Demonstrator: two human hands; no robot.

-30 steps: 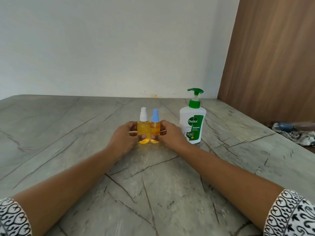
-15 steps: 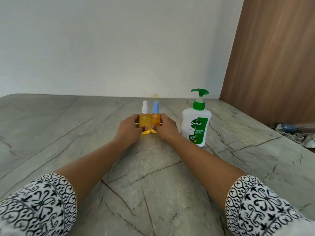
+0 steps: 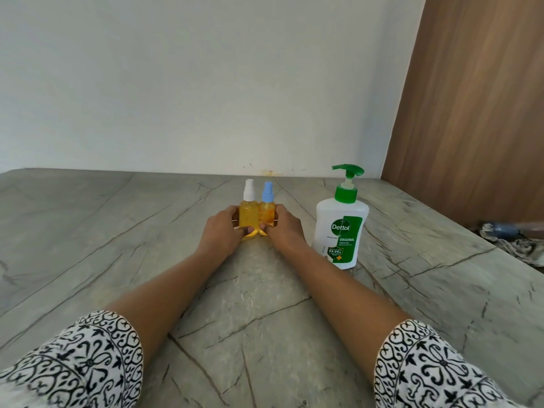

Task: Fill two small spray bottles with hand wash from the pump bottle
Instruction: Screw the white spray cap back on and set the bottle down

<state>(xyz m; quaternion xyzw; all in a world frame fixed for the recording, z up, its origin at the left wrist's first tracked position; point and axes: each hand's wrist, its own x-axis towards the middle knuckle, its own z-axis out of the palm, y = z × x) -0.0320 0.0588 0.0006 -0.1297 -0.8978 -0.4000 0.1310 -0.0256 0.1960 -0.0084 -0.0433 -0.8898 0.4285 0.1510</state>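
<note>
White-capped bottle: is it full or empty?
Full, it seems: the white-capped bottle shows yellow liquid right up to its cap.

I think this is a room in a home – a grey stone counter (image 3: pixel 147 231), plain white wall (image 3: pixel 191 83), wooden door (image 3: pixel 477 113), crumpled cloth (image 3: pixel 521 248).

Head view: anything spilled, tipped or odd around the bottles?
Nothing spilled or tipped. The white-capped spray bottle in the left hand and the blue-capped spray bottle in the right hand stand upright, side by side. The pump bottle stands upright to their right. Only oddity: a yellowish mark at the wall's foot behind them.
</note>
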